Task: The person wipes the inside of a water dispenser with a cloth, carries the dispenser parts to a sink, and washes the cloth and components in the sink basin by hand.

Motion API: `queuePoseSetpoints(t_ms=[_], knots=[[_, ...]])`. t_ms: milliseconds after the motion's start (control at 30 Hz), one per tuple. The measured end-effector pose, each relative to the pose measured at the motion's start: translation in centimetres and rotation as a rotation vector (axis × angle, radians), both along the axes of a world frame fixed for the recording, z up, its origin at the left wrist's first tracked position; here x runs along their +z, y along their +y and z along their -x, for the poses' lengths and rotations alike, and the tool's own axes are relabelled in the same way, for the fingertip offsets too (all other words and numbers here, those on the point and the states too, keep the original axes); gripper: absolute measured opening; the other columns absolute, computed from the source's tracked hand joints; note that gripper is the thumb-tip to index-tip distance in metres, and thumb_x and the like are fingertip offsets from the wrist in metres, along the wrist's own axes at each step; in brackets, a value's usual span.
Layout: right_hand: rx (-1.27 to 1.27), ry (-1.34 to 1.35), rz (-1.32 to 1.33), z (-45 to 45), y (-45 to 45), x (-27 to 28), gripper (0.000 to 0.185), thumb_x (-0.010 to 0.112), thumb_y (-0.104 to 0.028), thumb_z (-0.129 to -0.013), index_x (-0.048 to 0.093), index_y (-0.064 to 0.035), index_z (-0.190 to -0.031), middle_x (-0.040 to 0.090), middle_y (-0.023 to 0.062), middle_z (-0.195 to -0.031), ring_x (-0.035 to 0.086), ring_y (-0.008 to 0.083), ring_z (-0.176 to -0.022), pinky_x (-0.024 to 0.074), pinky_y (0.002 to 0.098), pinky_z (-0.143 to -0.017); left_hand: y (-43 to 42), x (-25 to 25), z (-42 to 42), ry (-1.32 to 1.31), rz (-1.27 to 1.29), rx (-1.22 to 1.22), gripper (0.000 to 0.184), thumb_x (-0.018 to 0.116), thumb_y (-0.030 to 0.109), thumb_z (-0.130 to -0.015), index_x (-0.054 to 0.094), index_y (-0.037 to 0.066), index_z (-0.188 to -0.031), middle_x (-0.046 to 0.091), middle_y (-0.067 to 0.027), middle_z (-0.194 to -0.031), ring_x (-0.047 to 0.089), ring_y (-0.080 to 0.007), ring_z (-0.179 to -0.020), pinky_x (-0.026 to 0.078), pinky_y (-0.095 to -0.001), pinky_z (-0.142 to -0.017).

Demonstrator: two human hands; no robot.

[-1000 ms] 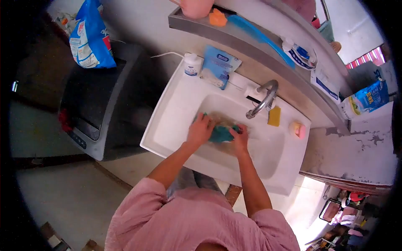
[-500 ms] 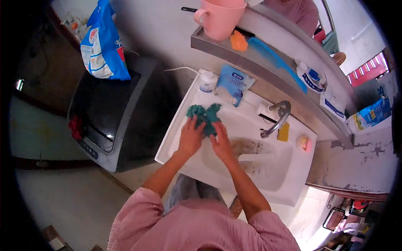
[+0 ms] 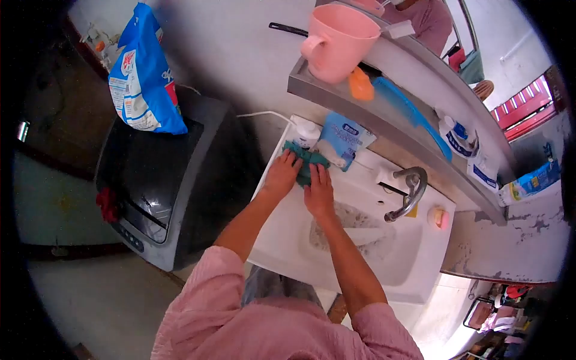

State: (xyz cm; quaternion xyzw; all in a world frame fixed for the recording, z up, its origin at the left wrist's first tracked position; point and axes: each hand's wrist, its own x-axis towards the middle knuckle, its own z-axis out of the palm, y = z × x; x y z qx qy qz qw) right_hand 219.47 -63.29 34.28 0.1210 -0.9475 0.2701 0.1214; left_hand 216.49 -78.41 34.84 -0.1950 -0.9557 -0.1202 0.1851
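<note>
A bunched green cloth point(image 3: 306, 159) lies on the back left corner of the white sink point(image 3: 277, 243), in front of a white bottle point(image 3: 306, 133) and a blue pouch point(image 3: 344, 135). On the cloth's left side my left hand point(image 3: 282, 174) has its fingers curled over the fabric. My right hand point(image 3: 320, 193) grips the right part of the cloth from above, close beside the left one. The fingertips are partly sunk in the folds.
Murky water sits in the basin under a curved metal faucet point(image 3: 415, 189). Soap point(image 3: 439, 217) rests on the right rim. Above, a shelf holds a pink mug point(image 3: 337, 45) and a blue comb point(image 3: 414, 117). At left, a blue bag point(image 3: 144, 78) stands on a dark washing machine point(image 3: 156, 162).
Both hands have pushed the green cloth away from me, toward the white bottle and blue pouch. The cloth looks more covered by the fingers. The head view has shifted slightly.
</note>
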Motion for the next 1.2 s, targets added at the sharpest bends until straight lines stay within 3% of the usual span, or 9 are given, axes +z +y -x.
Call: queuePoseSetpoints(t_ms=[267, 367, 567, 767, 867, 967, 1033, 1133, 1200], knots=[[0.166, -0.082, -0.046, -2.4, -1.0, 0.4, 0.041, 0.064, -0.001, -0.065, 0.061, -0.0092, -0.105, 0.051, 0.0115, -0.111, 0.051, 0.0349, -0.097, 0.0462, 0.0420, -0.083, -1.6, 2.0, -5.5, -0.314, 0.203, -0.007, 0.029, 0.061, 0.012, -0.074, 0.059, 0.004, -0.102, 0.056, -0.0174, -0.102, 0.051, -0.0333, -0.103, 0.043, -0.0416, -0.086], [0.310, -0.182, 0.029, -5.1, -1.1, 1.7, 0.038, 0.064, 0.000, -0.061, 0.062, -0.0083, -0.099, 0.051, 0.0121, -0.103, 0.052, 0.0350, -0.093, 0.0469, 0.0426, -0.079, -1.8, 2.1, -10.3, -0.327, 0.214, 0.067, 0.025, 0.063, 0.019, -0.074, 0.060, 0.005, -0.095, 0.057, -0.0115, -0.096, 0.051, -0.0292, -0.101, 0.045, -0.0391, -0.079], [0.468, -0.274, 0.103, -12.2, 1.0, 2.1, 0.032, 0.062, -0.002, -0.061, 0.061, -0.0063, -0.092, 0.051, 0.0128, -0.098, 0.053, 0.0347, -0.093, 0.0478, 0.0413, -0.075, -0.8, 1.8, -18.8, -0.697, -0.136, 0.063, 0.034, 0.063, 0.019, -0.072, 0.057, -0.004, -0.097, 0.055, -0.0241, -0.099, 0.052, -0.0398, -0.098, 0.049, -0.0483, -0.077], [0.271, -0.501, 0.116, -16.1, 9.9, -1.2, 0.030, 0.064, -0.003, -0.066, 0.063, -0.0067, -0.096, 0.055, 0.0138, -0.093, 0.057, 0.0343, -0.086, 0.0488, 0.0407, -0.076, 7.4, -2.9, -21.5, -0.627, -0.115, -0.264, 0.023, 0.060, 0.016, -0.074, 0.060, 0.000, -0.091, 0.058, -0.0190, -0.090, 0.054, -0.0350, -0.094, 0.050, -0.0444, -0.075], [0.026, -0.289, 0.179, -14.7, 14.0, -3.2, 0.031, 0.064, -0.002, -0.069, 0.062, -0.0071, -0.100, 0.058, 0.0130, -0.094, 0.060, 0.0322, -0.089, 0.0492, 0.0390, -0.080, 9.9, 0.1, -17.5, -0.769, -0.207, -0.365, 0.023, 0.055, 0.009, -0.076, 0.059, -0.004, -0.095, 0.058, -0.0234, -0.090, 0.057, -0.0400, -0.087, 0.049, -0.0500, -0.077], [-0.250, -0.288, 0.351, -11.5, 15.8, -0.6, 0.041, 0.065, -0.001, -0.070, 0.059, -0.0088, -0.110, 0.057, 0.0157, -0.109, 0.059, 0.0334, -0.099, 0.0486, 0.0405, -0.085, 10.9, 0.7, -14.9, -0.692, -0.263, -0.212, 0.038, 0.055, 0.004, -0.077, 0.055, 0.002, -0.115, 0.057, -0.0196, -0.107, 0.050, -0.0346, -0.107, 0.045, -0.0432, -0.090], [-0.355, -0.206, 0.481, -10.5, 16.6, -0.6, 0.051, 0.067, -0.003, -0.069, 0.056, -0.0101, -0.118, 0.054, 0.0196, -0.119, 0.057, 0.0369, -0.104, 0.0470, 0.0423, -0.090, 10.7, -0.4, -14.4, -0.341, -0.237, -0.153, 0.043, 0.054, 0.002, -0.078, 0.052, 0.002, -0.121, 0.055, -0.0193, -0.113, 0.049, -0.0350, -0.111, 0.044, -0.0423, -0.093], [-0.202, -0.196, -0.045, -10.7, 17.0, -5.7, 0.064, 0.070, -0.005, -0.069, 0.047, -0.0060, -0.129, 0.045, 0.0272, -0.129, 0.050, 0.0428, -0.115, 0.0432, 0.0454, -0.096, 9.4, -1.0, -15.4, -0.239, -0.269, -0.147, 0.044, 0.054, 0.000, -0.078, 0.050, 0.001, -0.123, 0.052, -0.0195, -0.118, 0.047, -0.0363, -0.115, 0.042, -0.0417, -0.096], [-0.189, -0.199, -0.029, -9.5, 16.7, -10.6, 0.070, 0.071, -0.010, -0.069, 0.041, -0.0014, -0.131, 0.042, 0.0296, -0.132, 0.046, 0.0447, -0.119, 0.0407, 0.0467, -0.099, 8.5, -0.8, -16.4, -0.371, -0.339, -0.158, 0.043, 0.054, 0.000, -0.078, 0.051, 0.000, -0.121, 0.051, -0.0201, -0.121, 0.046, -0.0372, -0.115, 0.042, -0.0413, -0.096]])
